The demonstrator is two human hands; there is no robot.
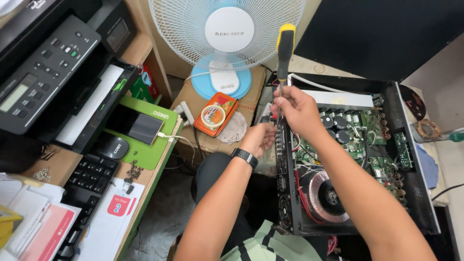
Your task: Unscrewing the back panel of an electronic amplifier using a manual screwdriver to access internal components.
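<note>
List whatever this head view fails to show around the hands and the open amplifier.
- Screwdriver tip: hidden behind the right hand, so the screw it meets cannot be seen.
- Left hand fingers: curled against the amplifier chassis panel; what they pinch is too small to tell.
- Chassis front face: seen edge-on.
- Keyboard: cut off by papers and the bottom edge.

- A wooden bench [150, 174] is running along the left, carrying a black printer [53, 72] and a keyboard [84, 186].
- A white fan [224, 38] is standing on a cardboard box [203, 104] behind.
- Grey floor [166, 212] is showing below.
</note>
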